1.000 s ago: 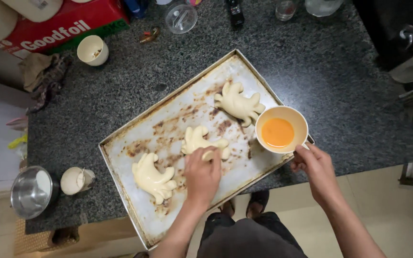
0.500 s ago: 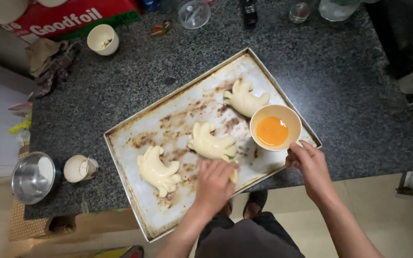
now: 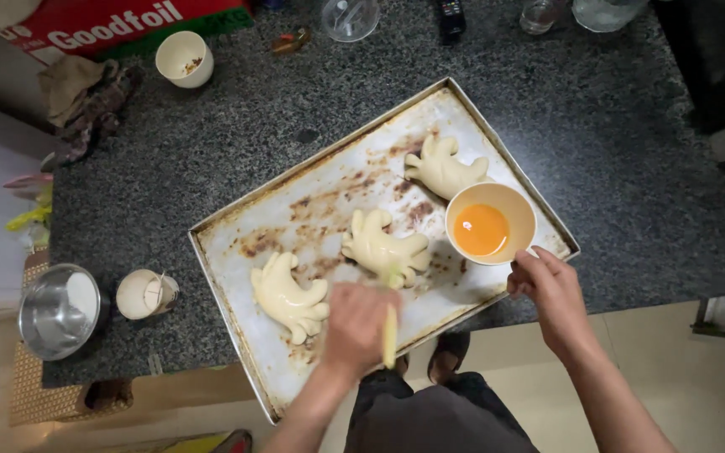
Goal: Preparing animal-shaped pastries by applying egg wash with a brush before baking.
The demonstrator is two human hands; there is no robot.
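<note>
The person is standing at the near edge of a dark speckled stone worktop (image 3: 211, 159), looking down on a stained metal baking tray (image 3: 329, 180) that is lying askew across the worktop's near middle, one corner hanging just over the near edge. Three pale, hand-shaped pieces of dough are resting on the tray: the first dough piece (image 3: 285, 294) near the tray's left side, the middle dough piece (image 3: 383, 247) at the centre, and the far dough piece (image 3: 444, 168) toward the tray's far right edge.

The left hand (image 3: 356, 325) is clenching a pale yellow brush (image 3: 390, 331) over the tray's near part, the brush lying just below the middle dough piece; the motion blur is hiding whether its tip is touching the dough. The right hand (image 3: 551, 289) is gripping the near rim of a cream bowl (image 3: 513, 205) of orange beaten egg, which is sitting on the tray's right corner, just beside the far dough piece.

Toward the worktop's left edge a small cup (image 3: 146, 294) is standing beside a steel bowl (image 3: 59, 309). Near the far left corner another cream cup (image 3: 184, 57) is sitting by a crumpled cloth (image 3: 81, 96) and a red carton (image 3: 102, 21).
</note>
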